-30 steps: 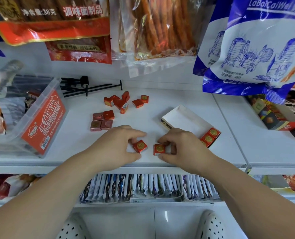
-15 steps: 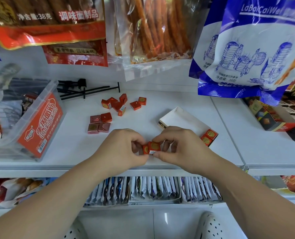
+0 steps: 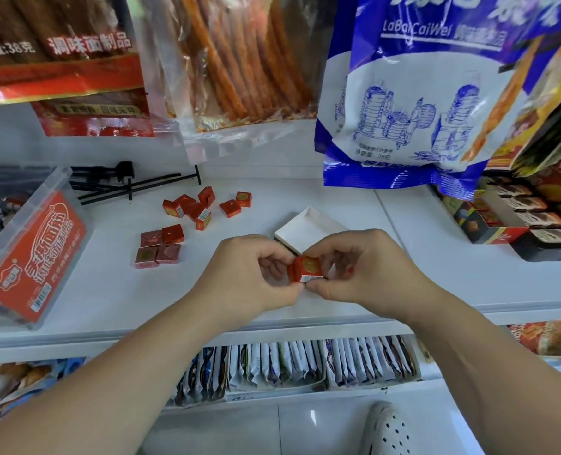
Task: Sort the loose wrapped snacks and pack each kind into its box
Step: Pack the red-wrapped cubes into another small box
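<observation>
Red foil-wrapped square snacks (image 3: 307, 269) with a gold emblem, pressed together at centre frame, held just above the front of the white shelf (image 3: 436, 267); their number cannot be told. The left hand (image 3: 249, 274) pinches them from the left and the right hand (image 3: 371, 267) from the right, fingers and thumbs of both curled onto the wrappers. Just behind the hands lies a white open-topped cardboard box (image 3: 308, 224), its near end hidden by the right hand. Left of the box, four darker red wrapped squares (image 3: 161, 246) sit together; behind them, a loose cluster of bright red wrapped cubes (image 3: 200, 206). At far left, a clear plastic tub with a red label (image 3: 33, 254) stands tilted. Black metal rods (image 3: 125, 187) lie at the shelf's back. Blue-and-white hanging bags (image 3: 420, 93) fill the upper right.
</observation>
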